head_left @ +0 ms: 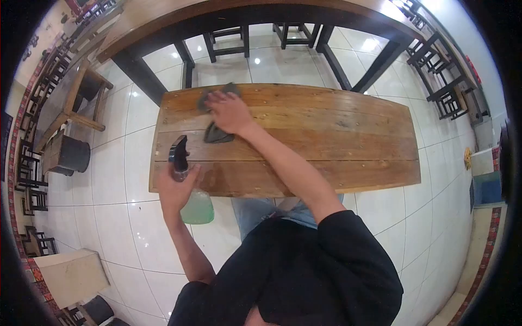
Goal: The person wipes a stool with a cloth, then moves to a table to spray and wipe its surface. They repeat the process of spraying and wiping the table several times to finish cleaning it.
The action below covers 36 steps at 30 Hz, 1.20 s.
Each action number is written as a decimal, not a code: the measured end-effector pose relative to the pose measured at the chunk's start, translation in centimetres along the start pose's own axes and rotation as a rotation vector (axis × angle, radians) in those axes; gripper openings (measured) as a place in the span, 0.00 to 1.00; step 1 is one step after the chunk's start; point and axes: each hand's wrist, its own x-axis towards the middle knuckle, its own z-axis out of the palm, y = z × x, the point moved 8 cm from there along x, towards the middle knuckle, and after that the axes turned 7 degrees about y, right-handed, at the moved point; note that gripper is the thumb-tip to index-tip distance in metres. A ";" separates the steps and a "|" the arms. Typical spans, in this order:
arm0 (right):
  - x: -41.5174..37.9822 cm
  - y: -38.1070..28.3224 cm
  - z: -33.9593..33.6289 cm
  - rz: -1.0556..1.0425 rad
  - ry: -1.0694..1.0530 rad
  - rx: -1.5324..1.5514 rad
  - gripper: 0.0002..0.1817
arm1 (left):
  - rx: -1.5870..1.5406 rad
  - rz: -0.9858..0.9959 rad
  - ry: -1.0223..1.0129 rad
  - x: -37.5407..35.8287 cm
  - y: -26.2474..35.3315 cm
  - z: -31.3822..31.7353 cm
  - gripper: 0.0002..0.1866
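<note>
My left hand (176, 188) is wrapped round the neck of a spray bottle, at the near left edge of the wooden bench (326, 136). The spray bottle (198, 208) has a black trigger head and a pale green lower body. Toward the far left of the bench top, my right hand (228, 112) presses down on a dark grey cloth (217, 134). Parts of the cloth stick out beyond the fingers and below the palm; the rest is hidden under the hand. A damp-looking sheen shows on the wood near the bottle.
A long table (255, 13) with dark legs stands just beyond the bench, with stools (227, 43) under it. To the left are a wooden table (81, 103) and a dark bin-like container (68, 154). White tiles (147, 233) cover the floor. More stools (451, 98) line the right wall.
</note>
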 end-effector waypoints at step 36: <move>-4.7 -16.1 5.9 -0.170 -0.076 0.042 0.26 | -0.091 -0.168 0.301 -19.2 -5.8 -5.9 0.25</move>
